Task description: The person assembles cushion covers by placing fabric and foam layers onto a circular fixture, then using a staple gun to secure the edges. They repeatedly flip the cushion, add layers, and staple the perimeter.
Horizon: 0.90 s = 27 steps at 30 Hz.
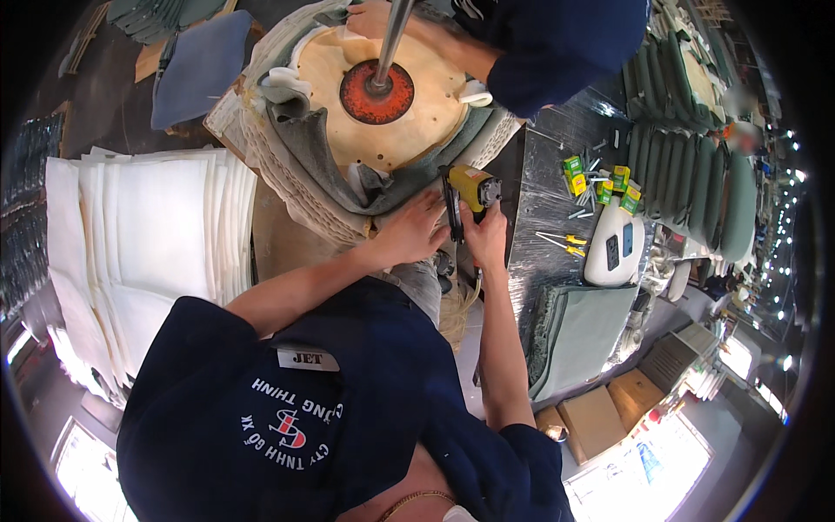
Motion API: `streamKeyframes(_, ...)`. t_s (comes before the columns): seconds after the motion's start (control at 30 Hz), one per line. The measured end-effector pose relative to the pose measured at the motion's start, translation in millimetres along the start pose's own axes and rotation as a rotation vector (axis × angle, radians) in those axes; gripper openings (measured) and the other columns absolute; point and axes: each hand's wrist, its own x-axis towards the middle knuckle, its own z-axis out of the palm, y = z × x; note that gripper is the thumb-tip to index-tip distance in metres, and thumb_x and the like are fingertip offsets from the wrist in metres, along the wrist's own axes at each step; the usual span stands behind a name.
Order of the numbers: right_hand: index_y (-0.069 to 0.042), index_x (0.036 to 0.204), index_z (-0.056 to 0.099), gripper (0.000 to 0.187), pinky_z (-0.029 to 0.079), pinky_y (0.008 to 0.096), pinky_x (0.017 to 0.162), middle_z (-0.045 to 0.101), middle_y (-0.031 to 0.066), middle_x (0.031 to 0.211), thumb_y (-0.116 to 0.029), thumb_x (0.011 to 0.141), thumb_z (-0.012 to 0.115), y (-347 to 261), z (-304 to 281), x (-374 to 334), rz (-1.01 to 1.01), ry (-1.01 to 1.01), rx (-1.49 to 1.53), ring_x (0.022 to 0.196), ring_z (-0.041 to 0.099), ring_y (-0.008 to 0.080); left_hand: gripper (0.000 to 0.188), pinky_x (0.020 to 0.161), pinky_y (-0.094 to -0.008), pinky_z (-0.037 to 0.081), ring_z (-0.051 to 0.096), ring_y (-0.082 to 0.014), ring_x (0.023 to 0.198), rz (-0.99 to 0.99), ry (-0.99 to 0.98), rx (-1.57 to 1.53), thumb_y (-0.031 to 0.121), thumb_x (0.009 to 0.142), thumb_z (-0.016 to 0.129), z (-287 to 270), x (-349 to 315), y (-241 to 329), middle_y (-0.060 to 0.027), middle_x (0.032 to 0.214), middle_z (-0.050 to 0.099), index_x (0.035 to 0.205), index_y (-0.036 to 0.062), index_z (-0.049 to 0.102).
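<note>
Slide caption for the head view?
Right hand gripping a yellow handheld tool, left hand close by, beside grey-green fabric bordering a pale panel.

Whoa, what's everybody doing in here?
A person's right hand grips a yellow staple gun near grey-green cloth around a pale board. Their left hand is beside the tool; I can't tell if it touches the cloth. A metal pole with a red disc stands on the board, and another person's hand is at the far edge.
</note>
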Motion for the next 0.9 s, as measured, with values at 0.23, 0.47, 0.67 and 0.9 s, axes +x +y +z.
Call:
streamKeyframes(0.23, 0.007, 0.111, 0.064, 0.037, 0.057, 0.0466, 0.074, 0.073, 0.0268, 0.094, -0.022, 0.090, 0.076, 25, 3, 29, 0.011, -0.077, 0.000, 0.090, 0.072, 0.0448, 0.082, 0.127, -0.0476, 0.018, 0.020, -0.0378, 0.156, 0.050, -0.025, 0.359, 0.037, 0.095, 0.061, 33, 13, -53, -0.0261, 0.165, 0.024, 0.155, -0.0094, 0.030)
streamKeyframes(0.47, 0.007, 0.111, 0.064, 0.044, 0.057, 0.0508, 0.072, 0.072, 0.0283, 0.089, -0.030, 0.090, 0.075, 29, 10, 48, -0.039, -0.157, -0.282, 0.084, 0.071, 0.0470, 0.082, 0.129, -0.0442, 0.012, 0.017, -0.0330, 0.157, -0.035, -0.095, 0.550, 0.042, 0.097, 0.055, 30, 16, -46, -0.0210, 0.169, 0.021, 0.157, -0.0069, 0.030)
streamKeyframes(0.67, 0.005, 0.112, 0.062, 0.045, 0.057, 0.0544, 0.075, 0.072, 0.0283, 0.089, -0.033, 0.091, 0.073, -3, 22, 64, 0.003, -0.140, -0.443, 0.087, 0.070, 0.0478, 0.084, 0.129, -0.0440, 0.014, 0.019, -0.0319, 0.158, -0.025, -0.127, 0.629, 0.039, 0.093, 0.062, 23, 7, -43, -0.0203, 0.169, 0.022, 0.157, -0.0056, 0.030)
streamKeyframes(0.9, 0.004, 0.111, 0.062, 0.043, 0.057, 0.0558, 0.078, 0.072, 0.0299, 0.090, -0.032, 0.091, 0.073, 1, 23, 53, -0.029, -0.220, -0.316, 0.089, 0.069, 0.0493, 0.086, 0.129, -0.0441, 0.012, 0.017, -0.0324, 0.158, -0.029, -0.166, 0.695, 0.043, 0.092, 0.063, 12, -13, -44, -0.0221, 0.169, 0.020, 0.157, -0.0049, 0.032)
